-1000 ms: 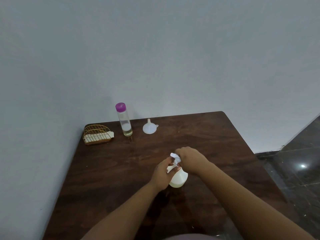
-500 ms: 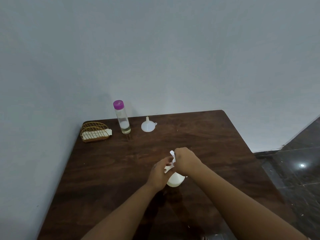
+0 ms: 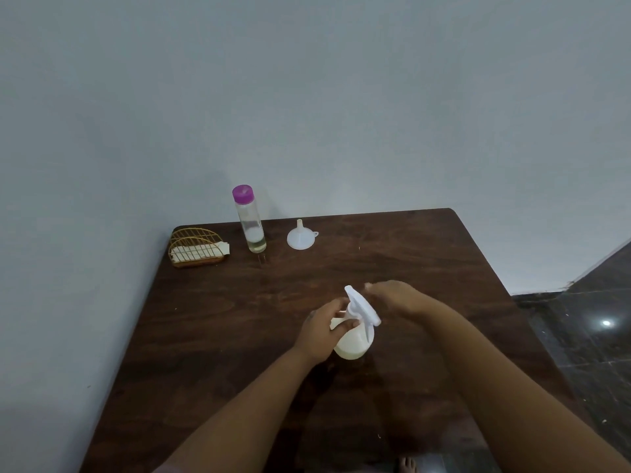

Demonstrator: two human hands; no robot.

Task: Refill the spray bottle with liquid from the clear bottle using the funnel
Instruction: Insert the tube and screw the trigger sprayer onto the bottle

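Right hand (image 3: 396,297) now off spray bottle (image 3: 353,339), fingers blurred; left hand (image 3: 324,331) gripping its neck

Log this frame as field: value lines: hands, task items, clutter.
left hand: grips neck of spray bottle
right hand: blurred, beside trigger head, off it
spray bottle: upright on table, head on
clear bottle: upright at back, purple cap on, little liquid
funnel: spout up, right of clear bottle
wire rack: back left corner
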